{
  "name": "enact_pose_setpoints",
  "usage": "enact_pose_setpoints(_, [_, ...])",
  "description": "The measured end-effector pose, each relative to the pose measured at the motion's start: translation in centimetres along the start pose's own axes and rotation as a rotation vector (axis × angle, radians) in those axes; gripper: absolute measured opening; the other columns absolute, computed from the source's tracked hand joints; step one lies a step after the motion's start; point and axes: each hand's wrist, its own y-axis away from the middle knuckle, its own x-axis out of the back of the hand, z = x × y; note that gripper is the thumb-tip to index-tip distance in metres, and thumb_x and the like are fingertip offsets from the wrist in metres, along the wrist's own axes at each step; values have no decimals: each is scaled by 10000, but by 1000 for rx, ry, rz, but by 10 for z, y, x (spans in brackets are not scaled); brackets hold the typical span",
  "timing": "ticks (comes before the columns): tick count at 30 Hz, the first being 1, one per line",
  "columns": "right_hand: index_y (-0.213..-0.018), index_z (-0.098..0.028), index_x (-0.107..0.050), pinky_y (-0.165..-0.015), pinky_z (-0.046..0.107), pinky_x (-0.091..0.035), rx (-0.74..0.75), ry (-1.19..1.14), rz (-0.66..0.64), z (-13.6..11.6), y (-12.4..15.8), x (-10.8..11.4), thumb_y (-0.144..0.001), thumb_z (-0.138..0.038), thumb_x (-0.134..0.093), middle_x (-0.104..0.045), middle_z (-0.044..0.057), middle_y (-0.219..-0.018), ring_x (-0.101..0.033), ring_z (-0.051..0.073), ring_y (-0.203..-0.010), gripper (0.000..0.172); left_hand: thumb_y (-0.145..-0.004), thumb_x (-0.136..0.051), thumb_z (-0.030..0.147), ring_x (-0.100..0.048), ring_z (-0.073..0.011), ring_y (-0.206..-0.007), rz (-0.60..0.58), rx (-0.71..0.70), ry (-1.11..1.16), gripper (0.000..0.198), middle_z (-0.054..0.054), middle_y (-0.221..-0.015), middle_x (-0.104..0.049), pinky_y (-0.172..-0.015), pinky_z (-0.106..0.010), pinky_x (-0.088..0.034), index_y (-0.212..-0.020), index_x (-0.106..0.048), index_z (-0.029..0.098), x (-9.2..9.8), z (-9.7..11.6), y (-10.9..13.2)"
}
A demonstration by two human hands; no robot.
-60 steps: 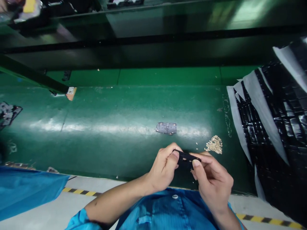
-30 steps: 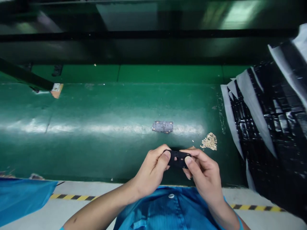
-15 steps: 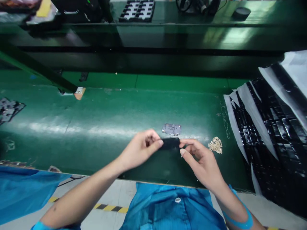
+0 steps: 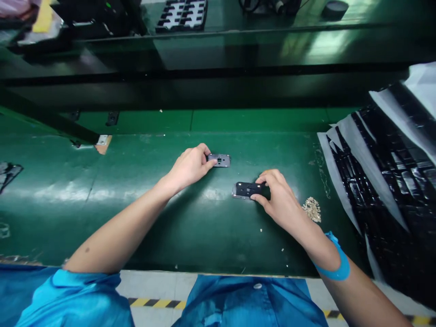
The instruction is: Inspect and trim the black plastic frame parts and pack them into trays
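Note:
My left hand [image 4: 190,167] is out over the green table, thumb and fingers closed on the end of a small flat dark plastic plate [image 4: 223,160] with a square hole. Nearer to me, my right hand [image 4: 282,200] pinches a black rectangular plastic plate [image 4: 248,189] by its right end. A thin greyish edge [image 4: 235,192] sticks out from under this black plate; most of that lower part is hidden. To the right of my right wrist lies a small heap of cream-coloured bits [image 4: 312,210].
Black film parts with white strips [image 4: 384,168] cover the right side of the table [image 4: 143,218]. A green post [image 4: 51,120] stands at the left. On the raised shelf are a slotted tray [image 4: 182,14] and a black round object [image 4: 334,10]. Dark parts [image 4: 8,175] lie far left.
My hands have come apart from the black piece they held together. The left has moved forward and left with a dark plate; the right now holds a black plate above the grey one.

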Motion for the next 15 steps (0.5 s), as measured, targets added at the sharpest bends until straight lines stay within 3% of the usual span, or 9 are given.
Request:
enact_pose_setpoints(4, [-919, -217, -635, -688, 336, -513, -116, -173, 4, 1, 8, 17, -941, -153, -683, -670, 25, -818, -643, 207, -728, 82, -984, -644, 402, -601, -184, -682, 86, -5, -4, 246, 1, -794, -665, -650, -308, -394, -1108, -637, 190, -5, 0, 28])
enact_pose_setpoints(8, [-917, -213, -660, -663, 310, -509, -250, -358, 184, 4, 27, 37, -936, -300, -730, -702, 26, -809, -663, 189, -712, 112, -980, -640, 386, -612, -190, -719, 135, -42, -13, 303, -13, -838, -668, -699, -313, -431, -1191, -636, 169, -8, 2, 35])
enact_pose_setpoints(11, [-924, -217, -656, -609, 283, -513, -343, -497, 300, 7, 49, 53, -907, -377, -781, -693, 10, -737, -667, 178, -660, 204, -997, -628, 336, -630, -181, -737, 242, -96, -54, 210, -14, -848, -697, -833, -353, -448, -1123, -673, 174, -11, 11, 37])
enact_pose_setpoints(13, [-932, -215, -663, -597, 272, -532, -390, -563, 339, 8, 64, 61, -893, -390, -806, -708, 12, -711, -679, 175, -638, 229, -1024, -615, 320, -648, -182, -754, 266, -183, -75, 163, -13, -848, -717, -900, -384, -431, -1062, -695, 183, -19, 23, 43])
enact_pose_setpoints(15, [-932, -212, -681, -601, 263, -550, -419, -579, 376, 10, 79, 67, -879, -380, -827, -727, 18, -709, -686, 168, -625, 229, -1052, -604, 336, -674, -212, -835, 217, -314, -104, 185, -41, -914, -736, -899, -393, -428, -1060, -700, 178, -33, 39, 53])
